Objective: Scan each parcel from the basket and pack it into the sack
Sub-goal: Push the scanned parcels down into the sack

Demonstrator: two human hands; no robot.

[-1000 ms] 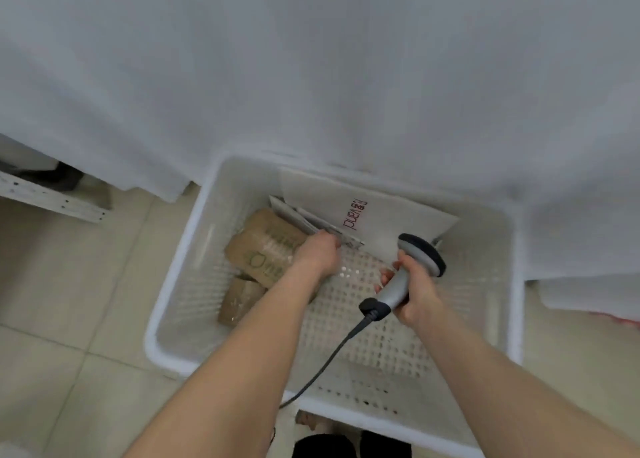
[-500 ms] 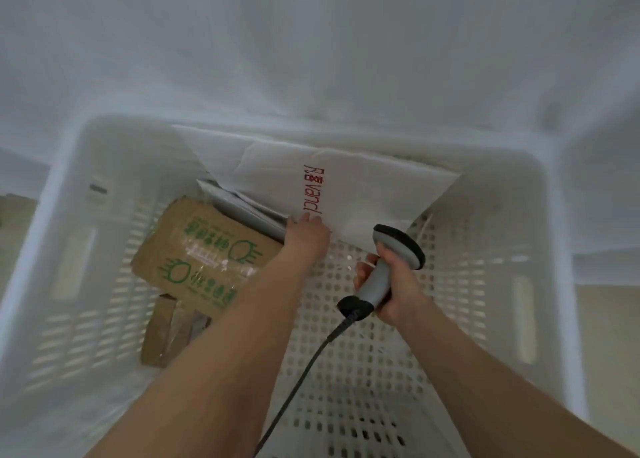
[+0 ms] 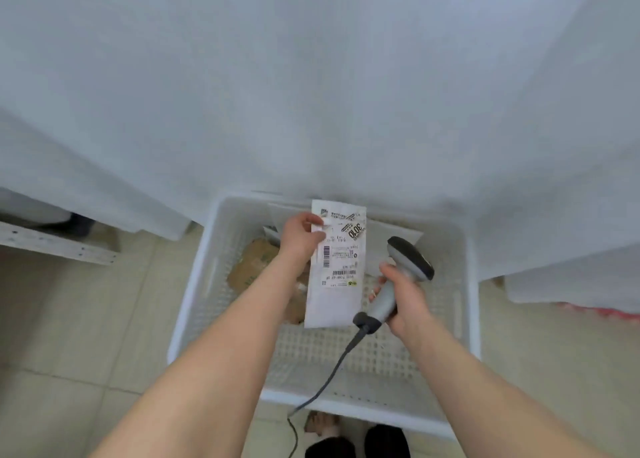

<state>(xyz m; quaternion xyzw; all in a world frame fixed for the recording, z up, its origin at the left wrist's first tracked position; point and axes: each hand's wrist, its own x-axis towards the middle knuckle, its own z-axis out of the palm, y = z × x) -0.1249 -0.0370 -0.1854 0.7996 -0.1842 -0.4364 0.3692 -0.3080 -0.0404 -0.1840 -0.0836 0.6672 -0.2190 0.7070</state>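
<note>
— What carries everything here?

— A beige tiled floor (image 3: 69, 371) with pale grout lines.

— And directly on it?

— A white perforated plastic basket (image 3: 381, 412) stands on the tiles in the middle. A bare foot (image 3: 320, 426) shows just beside its near rim. White hanging cloth (image 3: 311, 94) comes down behind the basket and at both sides. A white-painted wooden beam (image 3: 52, 246) sits low at the left; whether it touches the tiles I cannot tell.

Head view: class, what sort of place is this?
Probably a parcel sorting point: a labelled white parcel in the left hand, a corded scanner in the right hand, a plastic basket holding brown parcels.
</note>
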